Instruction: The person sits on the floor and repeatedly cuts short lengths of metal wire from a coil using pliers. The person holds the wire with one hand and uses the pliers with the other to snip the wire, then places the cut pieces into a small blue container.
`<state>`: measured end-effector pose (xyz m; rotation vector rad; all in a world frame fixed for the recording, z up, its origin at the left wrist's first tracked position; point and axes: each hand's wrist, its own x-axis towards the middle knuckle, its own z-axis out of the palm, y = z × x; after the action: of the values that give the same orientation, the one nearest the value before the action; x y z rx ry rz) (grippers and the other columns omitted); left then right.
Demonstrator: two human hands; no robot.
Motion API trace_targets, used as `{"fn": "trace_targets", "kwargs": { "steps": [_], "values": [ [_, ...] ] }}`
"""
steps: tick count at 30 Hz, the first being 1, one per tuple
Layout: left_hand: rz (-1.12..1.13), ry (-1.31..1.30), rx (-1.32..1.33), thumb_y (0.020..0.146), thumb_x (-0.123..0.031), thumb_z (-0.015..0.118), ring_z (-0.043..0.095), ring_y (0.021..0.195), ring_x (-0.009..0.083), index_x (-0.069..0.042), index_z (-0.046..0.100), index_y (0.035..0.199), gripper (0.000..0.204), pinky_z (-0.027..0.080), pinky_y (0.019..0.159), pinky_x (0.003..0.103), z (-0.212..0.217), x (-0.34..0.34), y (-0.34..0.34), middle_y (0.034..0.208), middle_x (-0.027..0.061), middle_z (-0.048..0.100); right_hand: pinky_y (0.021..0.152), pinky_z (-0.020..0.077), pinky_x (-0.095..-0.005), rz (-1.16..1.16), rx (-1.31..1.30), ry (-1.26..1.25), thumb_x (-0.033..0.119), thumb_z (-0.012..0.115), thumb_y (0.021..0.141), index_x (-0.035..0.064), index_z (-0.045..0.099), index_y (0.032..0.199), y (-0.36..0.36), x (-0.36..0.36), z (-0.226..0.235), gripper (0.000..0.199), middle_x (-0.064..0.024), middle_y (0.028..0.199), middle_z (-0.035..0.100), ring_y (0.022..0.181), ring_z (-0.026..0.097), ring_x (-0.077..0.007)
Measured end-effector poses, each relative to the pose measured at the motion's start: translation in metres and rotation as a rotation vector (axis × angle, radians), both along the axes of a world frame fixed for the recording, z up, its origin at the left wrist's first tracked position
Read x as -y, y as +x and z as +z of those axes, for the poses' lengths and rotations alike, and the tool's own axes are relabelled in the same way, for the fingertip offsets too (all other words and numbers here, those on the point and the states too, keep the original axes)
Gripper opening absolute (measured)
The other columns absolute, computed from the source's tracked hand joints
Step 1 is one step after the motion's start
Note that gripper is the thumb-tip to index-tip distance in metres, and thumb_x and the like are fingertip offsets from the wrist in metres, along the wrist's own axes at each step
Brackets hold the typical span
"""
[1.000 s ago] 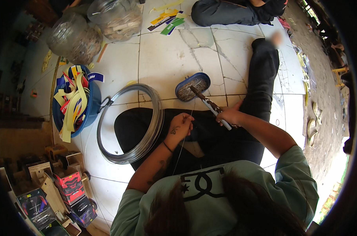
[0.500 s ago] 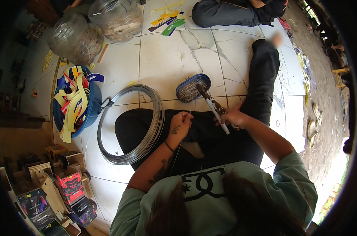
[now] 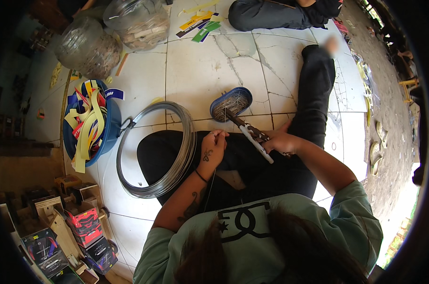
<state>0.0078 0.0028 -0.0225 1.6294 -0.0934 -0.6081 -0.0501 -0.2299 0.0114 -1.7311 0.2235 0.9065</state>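
My left hand (image 3: pixel 213 146), fingers pinched together, holds a thin wire (image 3: pixel 213 177) that trails down past the wrist toward my lap. In my right hand (image 3: pixel 280 143) is a long two-legged tool like shears or pliers (image 3: pixel 246 130), partly dark brown, partly white; its exact kind is unclear. The dark tip reaches the near edge of a blue oval tray (image 3: pixel 248 96) on the tiles. Many short, thin wire pieces (image 3: pixel 236 102) lie in that tray. A large coil of grey wire (image 3: pixel 188 135) leans over my bent left knee, beside my left forearm.
At the left stands a blue tub (image 3: pixel 113 124) stuffed with coloured strips (image 3: pixel 97 113). Two clear bulging containers (image 3: pixel 136 23) sit beyond it. Printed strips (image 3: pixel 206 31) lie near a seated person's leg (image 3: pixel 264 16). Boxed goods on wooden frames (image 3: pixel 84 227) are at lower left, sandals (image 3: pixel 376 157) at right.
The tool in my right hand has tilted, its dark tip shifting left across the tray toward its near edge. My left hand has risen slightly and moved a little left.
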Motion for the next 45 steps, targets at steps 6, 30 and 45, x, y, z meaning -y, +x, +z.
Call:
{"fn": "trace_targets", "kwargs": {
  "steps": [6,30,45],
  "values": [
    [0.024,-0.008,-0.04,0.09,-0.013,0.045,0.043,0.047,0.0066,0.004,0.057,0.085,0.022,0.034,0.045,0.022,0.002,0.0,0.001,0.055,0.0016,0.049,0.07,0.0416,-0.0301,0.021,0.012,-0.018,0.013,0.055,0.066,-0.0022,0.049,0.101,-0.001,0.0,0.005,0.039,-0.0124,0.08,0.055,0.079,0.053,-0.02],
    [-0.186,0.101,-0.185,0.092,-0.014,0.035,0.039,0.035,0.0085,0.002,0.053,0.088,0.024,0.031,0.034,0.022,-0.008,0.006,-0.014,0.054,0.0043,0.05,0.054,0.0439,-0.0323,-0.226,-0.099,-0.196,0.016,0.056,0.069,-0.0031,0.05,0.089,0.003,-0.023,-0.033,0.029,-0.0118,0.065,0.055,0.058,0.055,-0.0205],
    [-0.087,-0.018,-0.237,0.093,-0.015,0.035,0.039,0.036,0.0071,0.001,0.053,0.087,0.025,0.032,0.035,0.021,0.004,0.005,-0.001,0.052,0.002,0.048,0.075,0.0441,-0.0292,-0.08,-0.087,0.017,0.013,0.055,0.068,-0.003,0.05,0.102,-0.004,-0.004,0.002,0.038,-0.0129,0.086,0.055,0.083,0.054,-0.0198]
  ]
}}
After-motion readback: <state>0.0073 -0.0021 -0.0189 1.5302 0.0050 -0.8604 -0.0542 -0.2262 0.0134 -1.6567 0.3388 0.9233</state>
